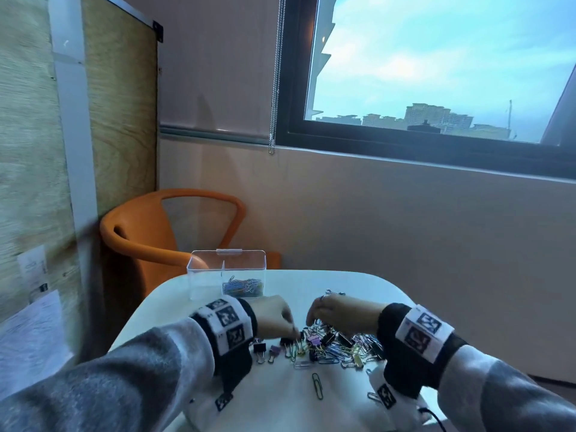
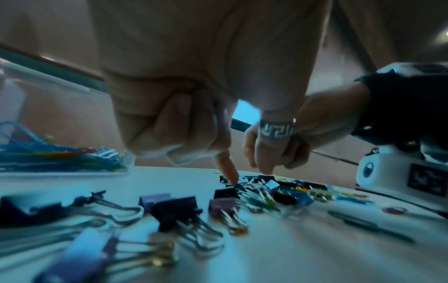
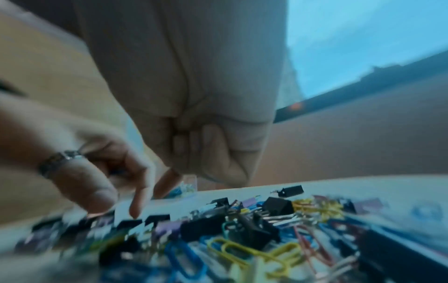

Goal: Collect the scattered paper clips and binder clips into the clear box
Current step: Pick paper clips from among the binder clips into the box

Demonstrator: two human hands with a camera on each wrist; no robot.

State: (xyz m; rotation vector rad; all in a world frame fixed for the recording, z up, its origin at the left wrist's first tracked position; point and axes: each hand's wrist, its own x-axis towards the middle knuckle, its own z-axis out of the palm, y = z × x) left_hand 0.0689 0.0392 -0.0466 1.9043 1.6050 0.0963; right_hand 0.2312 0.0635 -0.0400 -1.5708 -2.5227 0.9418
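The clear box stands at the table's far left with coloured paper clips in its right part. A mixed pile of paper clips and binder clips lies between my hands. My left hand has its fingers curled and its index fingertip down on a black binder clip at the pile's left edge. My right hand, with a ring, reaches curled fingers into the top of the pile. Whether it pinches a clip is hidden.
Loose black and purple binder clips lie left of the pile, and a green paper clip lies nearer me. Another clip lies beyond my right hand. The white table is small, with an orange chair behind it.
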